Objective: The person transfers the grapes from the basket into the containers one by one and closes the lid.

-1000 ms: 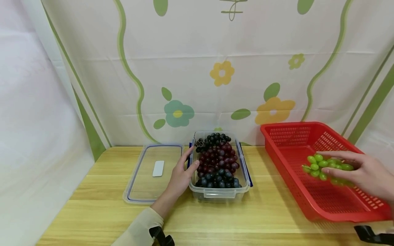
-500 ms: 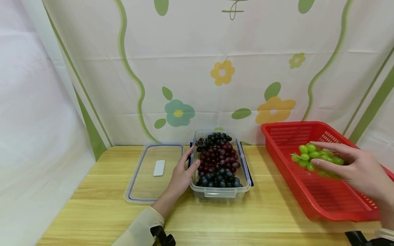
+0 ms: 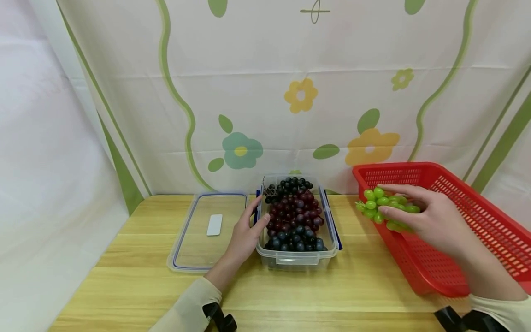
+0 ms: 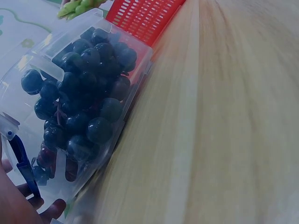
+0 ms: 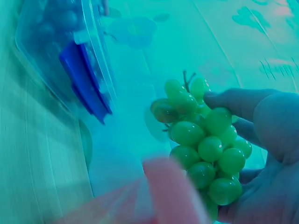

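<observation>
My right hand (image 3: 431, 216) grips a bunch of green grapes (image 3: 383, 203) between thumb and fingers, above the left rim of the red basket (image 3: 394, 240). In the right wrist view the green bunch (image 5: 205, 149) shows its short stem at the top. A clear plastic food container (image 3: 296, 260) stands at the middle of the table, holding black grapes (image 3: 292, 184), dark red grapes (image 3: 290, 212) and blue-black grapes (image 3: 296, 240). My left hand (image 3: 244, 233) rests against the container's left side, its thumb and forefinger at the rim. Other left fingers (image 4: 32, 203) show below a blue side clip (image 4: 21, 161).
The container's clear lid (image 3: 195, 244), with a blue seal and a white rectangle on it, lies flat to the left. A patterned cloth (image 3: 265, 92) hangs behind the wooden table (image 3: 298, 299). The perforated basket stands on the right.
My right hand has carried the green grapes leftward, from over the basket's middle to its left rim. My left hand and the container have stayed in place.
</observation>
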`<action>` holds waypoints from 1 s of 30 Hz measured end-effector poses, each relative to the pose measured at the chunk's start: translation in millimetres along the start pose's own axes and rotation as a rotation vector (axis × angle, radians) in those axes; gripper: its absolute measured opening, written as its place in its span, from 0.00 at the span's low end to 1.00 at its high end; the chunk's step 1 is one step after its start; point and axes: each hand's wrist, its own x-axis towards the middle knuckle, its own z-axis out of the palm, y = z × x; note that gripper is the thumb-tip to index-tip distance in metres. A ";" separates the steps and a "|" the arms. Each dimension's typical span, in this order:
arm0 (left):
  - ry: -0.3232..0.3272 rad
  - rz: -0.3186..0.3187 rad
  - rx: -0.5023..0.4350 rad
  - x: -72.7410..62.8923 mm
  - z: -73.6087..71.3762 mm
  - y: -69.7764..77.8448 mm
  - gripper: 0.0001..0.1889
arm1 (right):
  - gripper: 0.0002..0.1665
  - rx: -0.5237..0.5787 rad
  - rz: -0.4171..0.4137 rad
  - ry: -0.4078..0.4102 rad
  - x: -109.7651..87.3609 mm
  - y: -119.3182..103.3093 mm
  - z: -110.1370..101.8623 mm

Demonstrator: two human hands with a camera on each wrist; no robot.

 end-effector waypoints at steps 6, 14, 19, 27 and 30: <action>-0.004 0.004 0.002 1.2 0.2 0.4 0.33 | 0.35 0.021 0.013 -0.047 13.8 -23.6 8.4; -0.001 0.001 0.002 0.7 0.4 0.8 0.33 | 0.36 0.055 0.005 -0.083 28.4 -51.6 20.3; 0.004 -0.001 0.007 -0.8 -0.1 1.8 0.32 | 0.34 0.076 -0.024 -0.089 37.9 -67.0 28.6; 0.003 -0.004 0.000 -1.0 0.1 2.8 0.33 | 0.33 0.118 -0.035 -0.119 48.0 -84.2 40.7; 0.005 -0.004 0.000 -0.7 0.0 2.9 0.32 | 0.33 0.151 -0.029 -0.125 51.3 -88.8 44.8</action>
